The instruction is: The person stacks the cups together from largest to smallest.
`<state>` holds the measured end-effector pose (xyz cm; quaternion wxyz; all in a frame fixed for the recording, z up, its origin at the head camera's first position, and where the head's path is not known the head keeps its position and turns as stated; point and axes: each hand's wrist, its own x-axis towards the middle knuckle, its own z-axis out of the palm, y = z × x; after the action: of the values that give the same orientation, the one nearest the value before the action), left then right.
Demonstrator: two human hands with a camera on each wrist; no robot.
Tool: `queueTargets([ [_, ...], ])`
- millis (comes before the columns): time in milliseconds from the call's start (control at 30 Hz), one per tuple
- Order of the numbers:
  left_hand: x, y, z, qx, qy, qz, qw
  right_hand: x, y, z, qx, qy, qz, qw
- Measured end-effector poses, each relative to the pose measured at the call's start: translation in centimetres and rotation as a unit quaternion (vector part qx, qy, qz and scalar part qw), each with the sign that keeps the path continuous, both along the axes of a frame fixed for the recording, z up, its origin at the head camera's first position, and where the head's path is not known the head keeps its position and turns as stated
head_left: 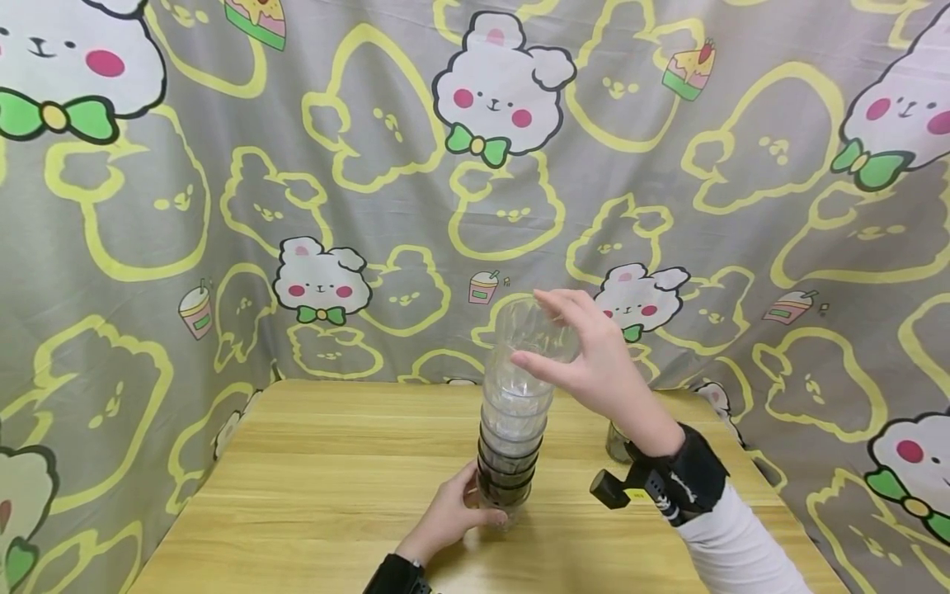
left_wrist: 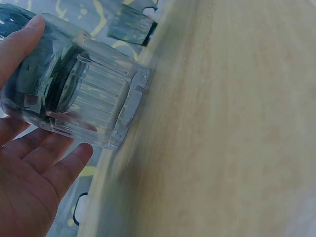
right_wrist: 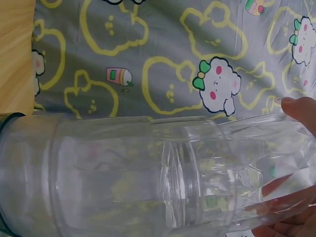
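A tall stack of nested cups (head_left: 510,450) stands on the table, clear at the top, smoky grey lower down. Its lowest cup (left_wrist: 101,101) is clear, with a thick base on the wood. Near that base my left hand (head_left: 450,513) holds the stack, thumb on one side and fingers on the other. Up at the top, my right hand (head_left: 599,356) grips a clear faceted cup (right_wrist: 252,163) between thumb and fingers. This top cup's lower end sits inside the clear cup (right_wrist: 108,173) below it.
A single grey cup (head_left: 618,443) stands toward the back right, partly hidden by the right wrist. The wooden table (head_left: 334,462) meets a grey patterned curtain (head_left: 401,206) at its back and sides. A black camera mount (head_left: 612,488) juts from the right wrist.
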<state>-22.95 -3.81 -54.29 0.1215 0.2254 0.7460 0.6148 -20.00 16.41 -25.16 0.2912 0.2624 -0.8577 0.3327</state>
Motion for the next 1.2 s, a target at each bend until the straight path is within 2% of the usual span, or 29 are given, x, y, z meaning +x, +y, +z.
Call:
queueTargets([
  [400, 0.0, 0.0, 0.0, 0.001, 0.000, 0.000, 1.0000, -0.6, -0.5, -2.1, 0.008, -0.033, 0.004, 0.999],
  [1000, -0.2, -0.1, -0.2, 0.007, 0.006, -0.004, 1.0000, -1.1, -0.6, -3.3, -0.014, 0.002, 0.033, 0.999],
  [1200, -0.2, 0.0, -0.3, 0.000, 0.013, -0.002, 0.9999, -1.1, 0.1, -3.9, -0.041, -0.005, 0.040, 0.998],
])
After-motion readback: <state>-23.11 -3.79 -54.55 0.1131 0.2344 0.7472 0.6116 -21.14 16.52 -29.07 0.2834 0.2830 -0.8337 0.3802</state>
